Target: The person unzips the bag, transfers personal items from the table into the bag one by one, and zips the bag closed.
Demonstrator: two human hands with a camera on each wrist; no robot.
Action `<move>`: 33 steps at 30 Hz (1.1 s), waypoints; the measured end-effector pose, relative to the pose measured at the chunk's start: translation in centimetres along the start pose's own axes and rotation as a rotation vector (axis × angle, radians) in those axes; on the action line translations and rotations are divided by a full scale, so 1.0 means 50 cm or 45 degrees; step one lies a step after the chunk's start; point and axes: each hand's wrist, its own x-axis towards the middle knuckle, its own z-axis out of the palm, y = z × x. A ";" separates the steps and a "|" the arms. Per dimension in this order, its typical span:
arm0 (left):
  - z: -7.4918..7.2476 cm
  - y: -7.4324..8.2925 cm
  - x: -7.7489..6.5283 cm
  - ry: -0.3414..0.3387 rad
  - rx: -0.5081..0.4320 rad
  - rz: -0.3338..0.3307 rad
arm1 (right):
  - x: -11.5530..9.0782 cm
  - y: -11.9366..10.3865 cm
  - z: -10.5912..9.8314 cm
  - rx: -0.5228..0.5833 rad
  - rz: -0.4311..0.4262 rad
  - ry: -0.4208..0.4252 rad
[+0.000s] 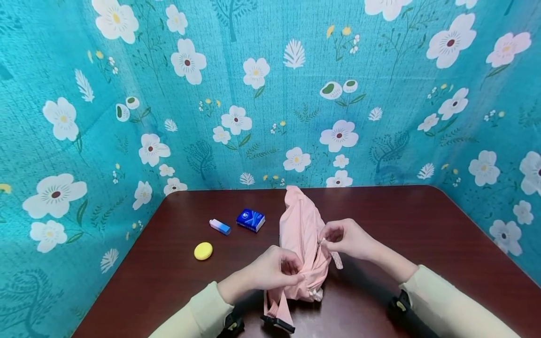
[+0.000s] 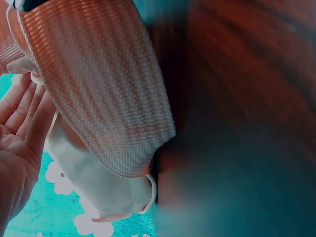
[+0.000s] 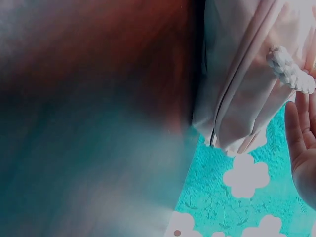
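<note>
A pink fabric waist bag (image 1: pixel 294 230) with zippers lies on the dark table (image 1: pixel 397 211). My left hand (image 1: pixel 270 269) pinches the bag's cloth near its front end. On the bag's right side, my right hand (image 1: pixel 350 239) pinches the small zipper pull between thumb and finger. A braided pale cord (image 3: pixel 290 74) hangs by the right fingers in the right wrist view. The bag's woven strap (image 2: pixel 98 84) fills much of the left wrist view. Below the left hand, a black buckle (image 1: pixel 277 324) sits at the strap's end. What is inside the bag is hidden.
Left of the bag are a blue tissue pack (image 1: pixel 251 220), a small pink-and-blue stick-shaped item (image 1: pixel 220 226) and a yellow round item (image 1: pixel 203 251). A teal flowered cloth (image 1: pixel 270 94) hangs behind the table and along both sides.
</note>
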 end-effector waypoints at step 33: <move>0.005 -0.001 -0.005 -0.047 0.036 0.064 | 0.184 0.168 -0.061 -0.398 0.185 0.108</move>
